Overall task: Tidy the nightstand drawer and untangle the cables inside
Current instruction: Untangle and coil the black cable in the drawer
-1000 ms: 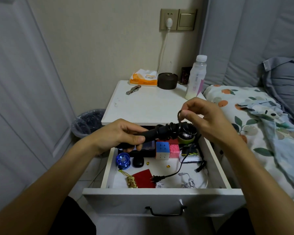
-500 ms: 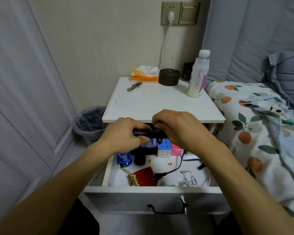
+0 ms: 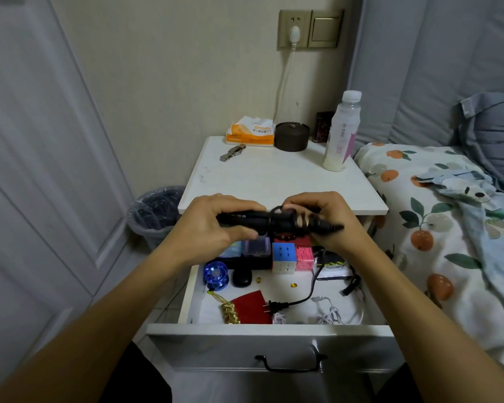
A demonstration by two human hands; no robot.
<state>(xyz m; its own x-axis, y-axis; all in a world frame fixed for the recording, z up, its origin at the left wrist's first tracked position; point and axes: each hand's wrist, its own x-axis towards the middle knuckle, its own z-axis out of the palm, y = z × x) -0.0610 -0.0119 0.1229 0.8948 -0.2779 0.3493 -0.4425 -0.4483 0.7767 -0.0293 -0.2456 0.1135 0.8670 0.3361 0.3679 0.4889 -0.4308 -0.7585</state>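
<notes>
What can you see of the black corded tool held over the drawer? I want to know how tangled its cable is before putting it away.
The black corded tool is long, slim and plastic-looking, held roughly level above the open drawer. The left hand grips its handle end; the right hand holds the other end, where black cable is wound in coils round the body. The cable trails down into the drawer, ending in a two-pin plug lying unplugged beside a red pouch.

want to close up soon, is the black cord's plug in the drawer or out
In: the plug lies on the drawer floor beside the red pouch.
</notes>
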